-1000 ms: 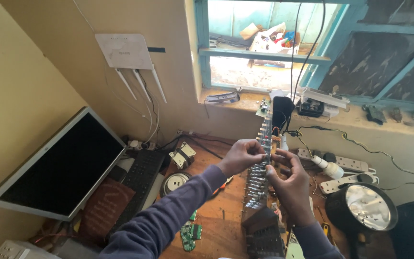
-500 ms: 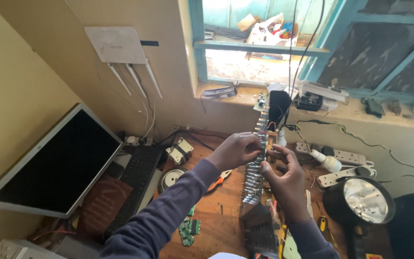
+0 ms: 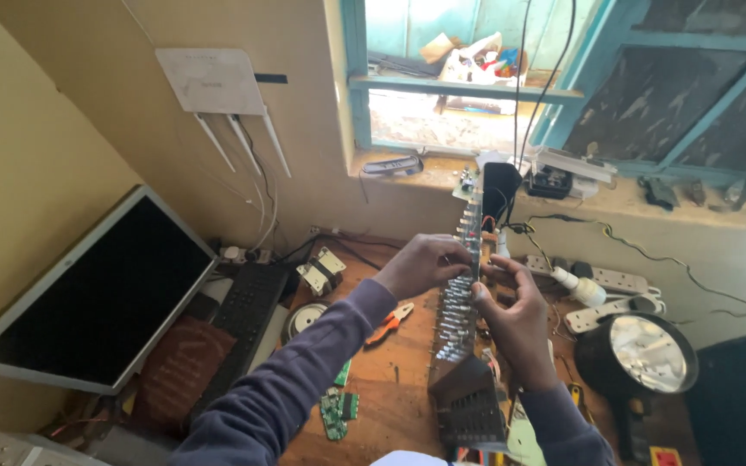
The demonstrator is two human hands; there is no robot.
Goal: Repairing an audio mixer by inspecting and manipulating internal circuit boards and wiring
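At the centre of the frame both hands hold a long circuit board (image 3: 461, 293) up on edge over the counter (image 3: 399, 380), its far end pointing toward the window sill (image 3: 442, 168) at upper centre. The left hand (image 3: 420, 263) grips the board's left side, fingers curled over the edge; the right hand (image 3: 515, 315) pinches the right side just below, thumb pressed against the rows of metal pins (or component legs, the view is too coarse to tell). A dark finned block (image 3: 468, 401) sits at the board's near end, low in the frame.

As for progress: the board is lifted free and under inspection, and no tool is in either hand. The orange pliers (image 3: 390, 321) lie unused on the counter to the left of the board, and small green boards (image 3: 338, 406) rest at lower centre. A monitor (image 3: 88, 293) leans at left, a round lamp (image 3: 645, 349) at right.
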